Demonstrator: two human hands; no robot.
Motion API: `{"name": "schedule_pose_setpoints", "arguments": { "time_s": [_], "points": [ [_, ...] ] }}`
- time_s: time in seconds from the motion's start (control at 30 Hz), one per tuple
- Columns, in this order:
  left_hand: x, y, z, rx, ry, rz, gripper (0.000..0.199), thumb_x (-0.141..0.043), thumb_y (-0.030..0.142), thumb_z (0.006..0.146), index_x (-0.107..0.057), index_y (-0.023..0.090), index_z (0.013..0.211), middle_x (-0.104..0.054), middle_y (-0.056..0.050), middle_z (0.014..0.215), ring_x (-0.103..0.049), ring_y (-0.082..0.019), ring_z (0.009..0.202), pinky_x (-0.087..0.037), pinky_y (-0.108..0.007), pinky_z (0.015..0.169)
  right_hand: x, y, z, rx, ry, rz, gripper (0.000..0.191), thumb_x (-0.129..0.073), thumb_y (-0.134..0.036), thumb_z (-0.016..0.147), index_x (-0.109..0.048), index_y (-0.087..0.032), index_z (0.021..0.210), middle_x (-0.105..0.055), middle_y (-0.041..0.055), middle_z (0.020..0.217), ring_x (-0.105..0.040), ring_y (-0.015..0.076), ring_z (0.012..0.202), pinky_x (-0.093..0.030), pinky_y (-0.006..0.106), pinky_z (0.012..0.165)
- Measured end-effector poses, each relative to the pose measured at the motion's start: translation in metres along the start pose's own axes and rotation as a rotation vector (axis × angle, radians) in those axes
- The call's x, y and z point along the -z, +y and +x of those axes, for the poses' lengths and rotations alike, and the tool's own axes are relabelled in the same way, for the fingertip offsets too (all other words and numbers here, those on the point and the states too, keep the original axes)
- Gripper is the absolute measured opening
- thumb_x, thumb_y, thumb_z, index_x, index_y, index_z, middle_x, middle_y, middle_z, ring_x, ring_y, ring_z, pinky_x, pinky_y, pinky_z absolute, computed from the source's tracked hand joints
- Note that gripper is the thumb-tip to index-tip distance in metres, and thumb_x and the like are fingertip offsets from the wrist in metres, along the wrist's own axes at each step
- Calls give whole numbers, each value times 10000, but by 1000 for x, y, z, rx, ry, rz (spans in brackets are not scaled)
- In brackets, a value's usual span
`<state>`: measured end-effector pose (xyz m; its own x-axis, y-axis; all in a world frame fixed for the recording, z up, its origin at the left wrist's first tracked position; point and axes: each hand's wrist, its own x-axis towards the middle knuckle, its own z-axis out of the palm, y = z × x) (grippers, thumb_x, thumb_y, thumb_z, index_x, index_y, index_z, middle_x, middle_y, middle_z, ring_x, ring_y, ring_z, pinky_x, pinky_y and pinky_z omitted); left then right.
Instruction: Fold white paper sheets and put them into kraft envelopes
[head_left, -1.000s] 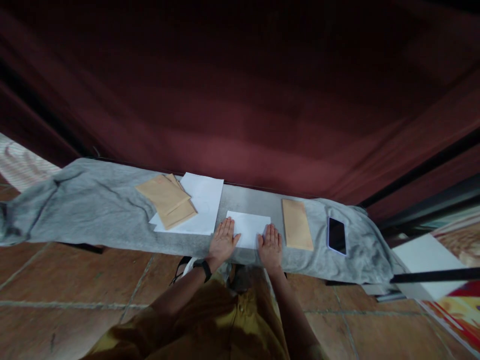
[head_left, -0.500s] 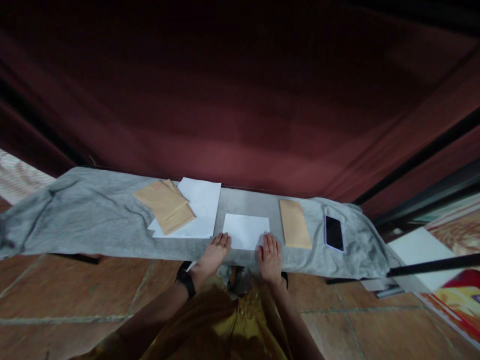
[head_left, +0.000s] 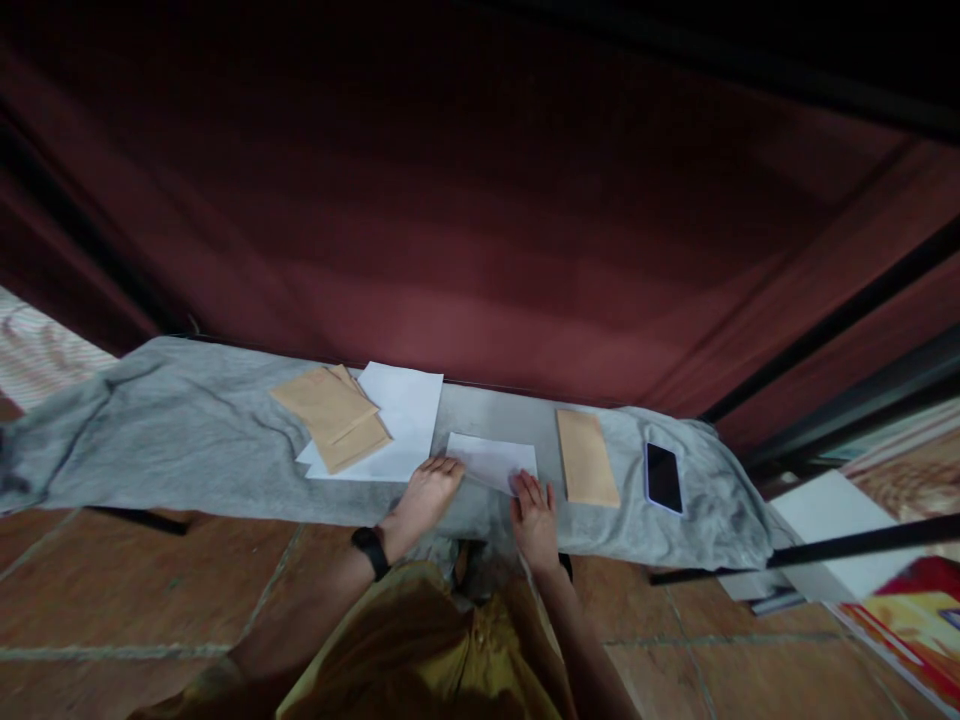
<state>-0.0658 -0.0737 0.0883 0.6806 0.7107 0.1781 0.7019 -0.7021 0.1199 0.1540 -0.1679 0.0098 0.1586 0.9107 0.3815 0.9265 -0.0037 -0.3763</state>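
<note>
A white paper sheet (head_left: 499, 455) lies in front of me on the grey cloth, its near edge lifted and folding over between my hands. My left hand (head_left: 433, 490) is closed on the sheet's left near corner, with a black band on the wrist. At the right near corner, my right hand (head_left: 535, 515) touches the paper with fingers apart. Larger white sheets (head_left: 409, 410) lie to the left, with several brown envelopes (head_left: 326, 400) on top. Another brown envelope (head_left: 587, 457) lies flat to the right.
A dark phone (head_left: 664, 478) with a light purple edge lies at the right of the cloth-covered surface (head_left: 187, 430). Dark red fabric (head_left: 465, 300) rises behind it. Black bars and white boards stand at the far right.
The sheet's near edge has come up and begun folding over. My left hand has moved slightly up and closed on its corner. The view has shifted slightly.
</note>
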Motion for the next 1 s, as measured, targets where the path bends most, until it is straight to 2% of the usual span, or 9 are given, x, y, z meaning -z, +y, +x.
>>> {"name": "schedule_pose_setpoints", "arguments": {
  "time_s": [0.13, 0.2, 0.27, 0.37, 0.5, 0.6, 0.8, 0.9, 1.0],
  "points": [
    [25, -12, 12, 42, 210, -391, 183, -544, 280, 979, -711, 221, 934, -759, -54, 940, -694, -221, 929, -502, -365, 959, 31, 9, 26, -91, -9, 331, 328, -464, -287, 980, -746, -229, 1136, -770, 84, 1160, -701, 229, 1091, -476, 438, 1076],
    [34, -16, 19, 166, 297, -659, 216, -582, 386, 954, -712, 218, 917, -756, -42, 914, -687, -217, 885, -514, -332, 863, 48, 11, 38, -153, 30, 508, 333, -516, -413, 965, -763, -208, 1055, -785, 89, 1053, -717, 230, 965, -555, 359, 891],
    [40, -19, 26, 310, 342, -940, 288, -640, 485, 894, -702, 205, 902, -741, -25, 863, -672, -201, 811, -509, -294, 761, 62, 11, 51, -223, 46, 628, 381, -583, -508, 919, -762, -180, 1000, -774, 67, 900, -683, 206, 781, -538, 296, 702],
    [39, -20, 28, 455, 299, -1296, 413, -720, 571, 795, -687, 181, 926, -721, -8, 817, -646, -176, 727, -486, -259, 670, 72, 14, 68, -297, 34, 738, 441, -650, -572, 844, -744, -156, 954, -687, 9, 711, -543, 142, 582, -427, 241, 533],
    [13, -17, 14, 565, 112, -1578, 510, -798, 537, 709, -704, 153, 1032, -751, -47, 894, -671, -194, 736, -498, -275, 670, 60, 24, 83, -354, 47, 740, 445, -645, -560, 812, -723, -151, 970, -648, -4, 682, -527, 143, 571, -411, 243, 512],
    [-16, -13, 1, 655, 75, -1555, 518, -830, 489, 626, -726, 138, 993, -760, -68, 878, -684, -215, 731, -505, -287, 653, 40, 33, 88, -386, 83, 651, 426, -612, -494, 825, -716, -154, 1060, -680, 15, 739, -577, 170, 630, -481, 279, 587],
    [-56, -2, 2, 859, 158, -1267, 290, -712, 388, 730, -686, 156, 901, -728, -43, 765, -676, -218, 677, -514, -292, 593, 6, 35, 85, -391, 130, 526, 460, -507, -328, 866, -646, -142, 1263, -711, 143, 1111, -664, 247, 950, -547, 403, 858],
    [-63, 2, 6, 892, 155, -1183, 241, -694, 299, 768, -676, 170, 970, -725, -37, 770, -686, -224, 704, -517, -285, 587, -13, 18, 70, -257, 154, 289, 486, -451, -271, 925, -581, -132, 1372, -579, 202, 1420, -567, 277, 1272, -482, 457, 1047],
    [-64, 2, 8, 900, 142, -1107, 272, -650, 219, 812, -665, 165, 1078, -731, -44, 831, -688, -211, 710, -517, -275, 595, -35, -6, 49, -45, 53, 116, 484, -384, -249, 999, -530, -122, 1443, -524, 193, 1512, -498, 253, 1381, -440, 450, 1116]
  ]
}}
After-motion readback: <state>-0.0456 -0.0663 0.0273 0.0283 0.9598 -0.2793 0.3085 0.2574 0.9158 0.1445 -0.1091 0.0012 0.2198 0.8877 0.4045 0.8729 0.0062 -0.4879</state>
